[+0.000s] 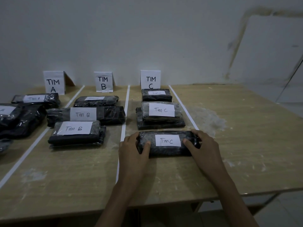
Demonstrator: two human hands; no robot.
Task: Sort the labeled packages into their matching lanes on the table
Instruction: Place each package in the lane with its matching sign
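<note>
We grip the pkg (166, 150) at both short ends; long axis runs 9-to-3 o'clock, label up & upright to us; black shiny wrap, white "Tim C" slip; it sits in the C lane (155, 171), at 6 o'clock of the stacked C pkgs (161, 110); left hand (133, 149) & right hand (203, 146) have fingers curled round its ends, thumbs on top.

**2 hands on 1 package**

The left forearm (121, 194) and right forearm (229, 194), both bare, reach forward from the lower edge and draw slightly closer toward the hands. The left hand (133, 150) clasps the left end of the package (164, 150), thumb on top and fingers curled round the far corner. The right hand (204, 147) mirrors it at the right end, thumb on top pointing inward. The palms face each other.
</note>
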